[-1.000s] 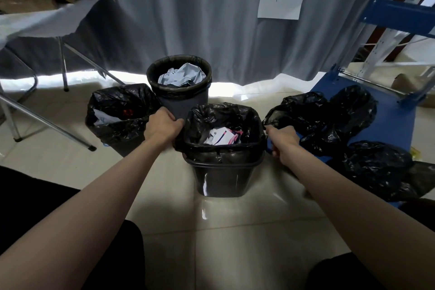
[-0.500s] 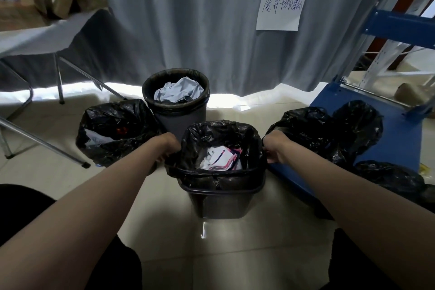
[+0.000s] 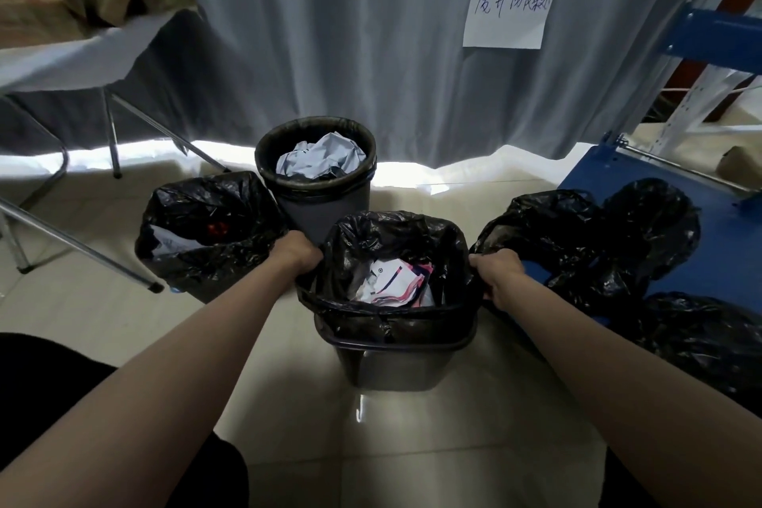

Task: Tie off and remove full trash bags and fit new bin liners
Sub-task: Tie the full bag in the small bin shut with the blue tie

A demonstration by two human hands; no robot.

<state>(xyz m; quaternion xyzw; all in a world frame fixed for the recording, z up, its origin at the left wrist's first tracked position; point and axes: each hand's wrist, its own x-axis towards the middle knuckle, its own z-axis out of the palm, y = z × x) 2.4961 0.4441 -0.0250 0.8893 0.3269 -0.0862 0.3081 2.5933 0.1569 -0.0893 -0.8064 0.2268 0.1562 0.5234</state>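
Observation:
A dark square bin stands on the floor in front of me, lined with a black trash bag that holds crumpled paper and wrappers. My left hand grips the bag's left edge and my right hand grips its right edge. The bag's rim is lifted off the bin's top edge. Behind it stands a round grey bin with a liner and crumpled pale paper. To the left sits another bin in a black bag, open at the top.
Several filled black bags lie on a blue cart at the right. A folding table's metal legs cross the floor at the left. A grey curtain with a paper sign hangs behind the bins.
Both hands have drawn the bag's rim up and loose from the front bin's edge. The view has moved closer to the bin.

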